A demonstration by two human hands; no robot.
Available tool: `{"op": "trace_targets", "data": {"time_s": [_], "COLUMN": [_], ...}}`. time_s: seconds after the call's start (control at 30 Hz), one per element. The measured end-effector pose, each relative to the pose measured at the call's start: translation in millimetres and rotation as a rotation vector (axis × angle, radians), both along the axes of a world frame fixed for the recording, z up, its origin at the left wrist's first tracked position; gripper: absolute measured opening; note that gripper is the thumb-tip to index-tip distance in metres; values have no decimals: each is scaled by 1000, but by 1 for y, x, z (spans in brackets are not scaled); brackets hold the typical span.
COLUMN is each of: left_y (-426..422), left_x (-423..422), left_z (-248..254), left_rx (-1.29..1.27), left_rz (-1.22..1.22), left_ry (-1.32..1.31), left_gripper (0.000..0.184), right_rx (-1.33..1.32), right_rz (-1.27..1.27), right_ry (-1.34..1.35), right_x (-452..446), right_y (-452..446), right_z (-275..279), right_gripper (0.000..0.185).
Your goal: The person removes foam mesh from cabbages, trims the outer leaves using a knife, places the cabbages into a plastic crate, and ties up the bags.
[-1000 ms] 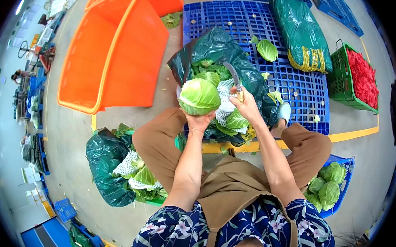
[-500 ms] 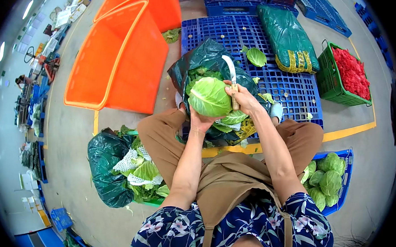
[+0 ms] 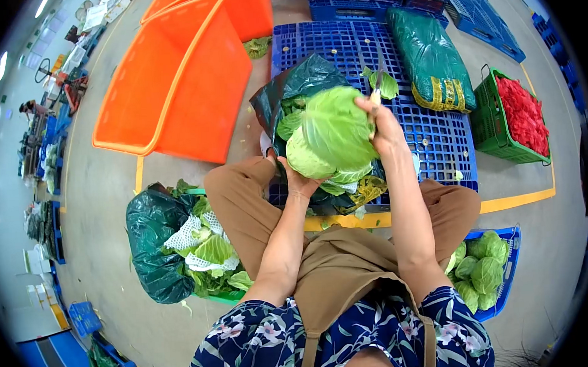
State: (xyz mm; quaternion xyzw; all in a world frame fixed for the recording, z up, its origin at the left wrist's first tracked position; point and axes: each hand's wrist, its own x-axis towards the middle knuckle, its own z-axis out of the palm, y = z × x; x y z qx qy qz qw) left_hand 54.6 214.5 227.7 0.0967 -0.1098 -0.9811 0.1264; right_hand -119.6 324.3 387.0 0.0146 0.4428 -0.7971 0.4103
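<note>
My left hand (image 3: 300, 181) is wrapped round the underside of a pale green cabbage (image 3: 304, 158). A large outer leaf (image 3: 337, 125), partly pulled away from the cabbage, is pinched by my right hand (image 3: 382, 122). That same hand also holds a knife (image 3: 376, 94), its blade blurred and pointing up and away. Beneath the cabbage is an open dark green bag (image 3: 308, 78) with leaves in it.
Orange bins (image 3: 199, 89) stand at the upper left. The blue pallet (image 3: 438, 136) bears a full green sack (image 3: 432, 60). A green crate (image 3: 493, 123) holds red material. A blue crate (image 3: 511, 272) of cabbages sits right, a leaf-filled green bag (image 3: 154, 247) left.
The knife was first apart from the cabbage, then my right hand came to its side. Now the hand has moved up and right, lifting an outer leaf off it.
</note>
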Motion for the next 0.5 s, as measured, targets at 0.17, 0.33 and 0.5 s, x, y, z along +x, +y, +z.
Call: {"op": "trace_targets", "data": {"time_s": [0.17, 0.33, 0.5], "left_y": [-3, -12, 6], "left_x": [2, 1, -20], "left_z": [-5, 0, 98], "left_rx": [115, 73, -274], "left_rz": [44, -29, -158], "left_ry": [-8, 26, -102], "left_gripper": [97, 89, 93], "right_rx": [72, 880, 28], "right_rz": [-17, 253, 164], "right_ry": [-211, 277, 150], "right_x": [-38, -10, 24], "right_y": [-31, -4, 55], "right_z": [-73, -116, -61], "right_gripper": [26, 33, 50]}}
